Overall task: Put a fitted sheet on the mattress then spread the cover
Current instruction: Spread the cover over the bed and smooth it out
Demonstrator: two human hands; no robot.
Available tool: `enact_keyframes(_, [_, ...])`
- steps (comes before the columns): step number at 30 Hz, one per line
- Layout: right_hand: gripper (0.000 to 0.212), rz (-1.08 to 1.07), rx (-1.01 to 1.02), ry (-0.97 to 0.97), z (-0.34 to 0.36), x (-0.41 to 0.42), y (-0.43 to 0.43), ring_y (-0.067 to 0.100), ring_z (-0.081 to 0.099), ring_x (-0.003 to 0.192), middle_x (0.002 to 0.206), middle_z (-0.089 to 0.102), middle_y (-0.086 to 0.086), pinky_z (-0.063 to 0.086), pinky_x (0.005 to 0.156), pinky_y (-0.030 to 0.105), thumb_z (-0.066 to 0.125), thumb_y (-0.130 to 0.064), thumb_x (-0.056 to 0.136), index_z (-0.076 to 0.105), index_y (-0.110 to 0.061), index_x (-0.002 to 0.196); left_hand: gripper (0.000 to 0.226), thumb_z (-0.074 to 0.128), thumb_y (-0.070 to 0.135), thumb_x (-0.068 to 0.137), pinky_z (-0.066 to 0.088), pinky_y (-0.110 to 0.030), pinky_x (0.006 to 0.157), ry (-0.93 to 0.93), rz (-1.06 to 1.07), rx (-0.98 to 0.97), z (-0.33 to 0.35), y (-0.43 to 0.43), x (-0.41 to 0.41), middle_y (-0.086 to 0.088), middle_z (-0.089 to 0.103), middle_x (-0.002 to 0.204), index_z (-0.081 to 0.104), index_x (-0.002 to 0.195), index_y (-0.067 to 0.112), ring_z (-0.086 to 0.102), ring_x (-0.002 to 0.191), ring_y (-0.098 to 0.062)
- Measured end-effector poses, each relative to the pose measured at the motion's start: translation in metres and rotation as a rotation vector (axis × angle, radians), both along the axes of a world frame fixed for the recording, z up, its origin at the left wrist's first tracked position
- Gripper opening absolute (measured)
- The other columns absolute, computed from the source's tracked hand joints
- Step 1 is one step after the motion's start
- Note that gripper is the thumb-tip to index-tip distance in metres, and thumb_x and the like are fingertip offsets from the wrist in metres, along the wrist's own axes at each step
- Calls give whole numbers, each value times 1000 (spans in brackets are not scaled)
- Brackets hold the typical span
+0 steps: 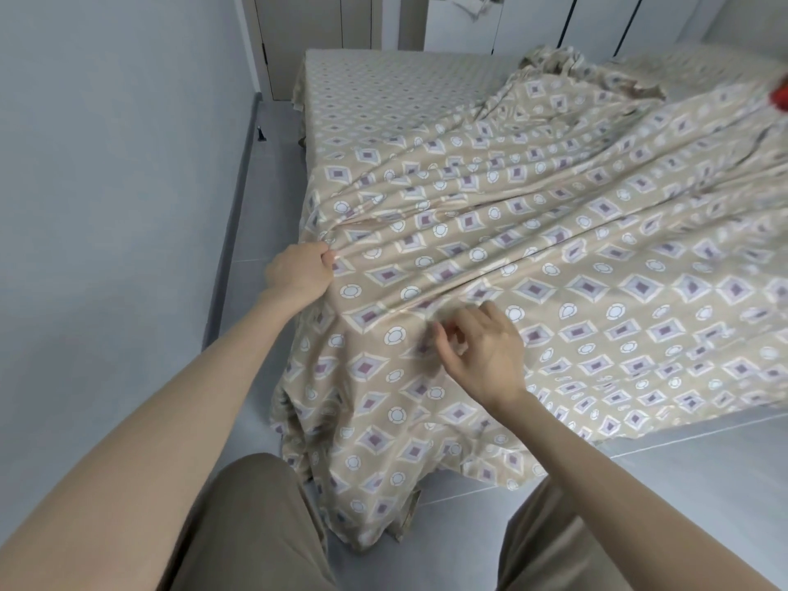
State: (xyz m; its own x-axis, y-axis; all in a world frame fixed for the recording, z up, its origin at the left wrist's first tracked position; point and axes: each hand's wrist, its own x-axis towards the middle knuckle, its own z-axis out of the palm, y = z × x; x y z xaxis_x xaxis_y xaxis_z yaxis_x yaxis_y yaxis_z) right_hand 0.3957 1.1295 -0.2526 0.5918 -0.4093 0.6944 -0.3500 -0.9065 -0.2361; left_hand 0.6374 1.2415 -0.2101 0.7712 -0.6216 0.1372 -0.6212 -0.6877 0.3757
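Note:
A beige cover (533, 258) printed with purple diamonds and white circles lies wrinkled across the near half of the bed and hangs over its near left corner toward the floor. Beneath it, the far part of the mattress shows a fitted sheet (383, 91) with a smaller pattern. My left hand (298, 273) pinches the cover's edge at the bed's left side. My right hand (482, 349) is blurred, fingers curled, over a fold of the cover near the corner; whether it holds the cloth is unclear.
A narrow strip of grey floor (264, 172) runs between the bed and the left wall (106, 164). Closet doors (324, 19) stand beyond the bed's far end. A bunched part of the cover (554, 64) lies at the far right. My knees are at the bottom.

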Motion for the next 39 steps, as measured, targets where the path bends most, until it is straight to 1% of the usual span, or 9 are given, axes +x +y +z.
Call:
enact_keyframes(6, [27, -176, 148, -8, 4, 13, -13, 28, 48, 92, 99, 56, 8, 37, 85, 37, 43, -31, 93, 53, -8, 101, 29, 33, 23, 101, 35, -32, 66, -35, 118, 25, 2, 27, 7, -16, 64, 99, 54, 84, 12, 56, 93, -35])
enact_keyframes(9, [33, -228, 82, 71, -3, 14, -18, 30, 53, 104, 111, 60, 8, 36, 94, 38, 37, -30, 94, 57, -8, 109, 26, 36, 22, 99, 36, -33, 69, 55, 158, 15, -14, 34, 6, -17, 63, 102, 53, 82, 13, 55, 97, -36])
enact_keyframes(13, [44, -210, 90, 171, -3, 10, -20, 29, 51, 118, 128, 59, 4, 31, 101, 37, 31, -35, 95, 61, -14, 119, 32, 35, 26, 100, 40, -36, 78, 272, 173, 24, -24, 21, 10, -17, 61, 113, 60, 104, 7, 55, 105, -36])
enact_keyframes(18, [44, -217, 130, 181, 13, 10, -27, 28, 53, 101, 111, 63, 3, 32, 88, 38, 30, -40, 91, 65, -19, 107, 43, 42, 36, 96, 42, -39, 81, 215, 149, -98, 0, 4, 20, -18, 57, 114, 52, 114, -2, 54, 109, -38])
enact_keyframes(20, [44, -228, 139, 159, 17, 13, -32, 30, 53, 93, 98, 63, 6, 34, 81, 39, 29, -38, 88, 66, -17, 98, 51, 47, 47, 91, 42, -43, 93, 171, 43, -134, 11, -8, 15, -16, 51, 126, 51, 124, 8, 48, 118, -36])
enact_keyframes(23, [37, -221, 109, 132, 18, 17, -36, 32, 54, 85, 88, 60, 8, 39, 72, 38, 34, -33, 86, 65, -13, 90, 64, 58, 57, 84, 37, -46, 104, 103, -85, 23, 18, -26, 8, -11, 38, 138, 45, 135, 21, 35, 128, -34])
enact_keyframes(29, [30, -204, 86, 74, 8, 24, -32, 30, 51, 80, 86, 57, 7, 39, 69, 37, 39, -31, 91, 62, -12, 87, 16, 52, 31, 95, 42, -45, 92, -43, -6, -51, 13, -38, 14, -8, 57, 115, 56, 102, 18, 52, 108, -32])
enact_keyframes(33, [36, -182, 149, 122, 5, 23, -35, 29, 48, 84, 89, 55, 6, 32, 74, 37, 31, -38, 93, 58, -14, 93, 18, 43, 19, 97, 42, -41, 84, -101, 108, -6, 21, -31, 30, -13, 61, 109, 53, 110, 11, 56, 103, -36])
enact_keyframes(39, [40, -182, 142, 154, 3, 24, -42, 30, 50, 85, 91, 57, 7, 29, 74, 36, 30, -42, 93, 58, -14, 94, 22, 43, 22, 97, 41, -40, 83, 46, 214, 24, 2, -24, 45, -16, 60, 115, 52, 110, 8, 55, 108, -38])
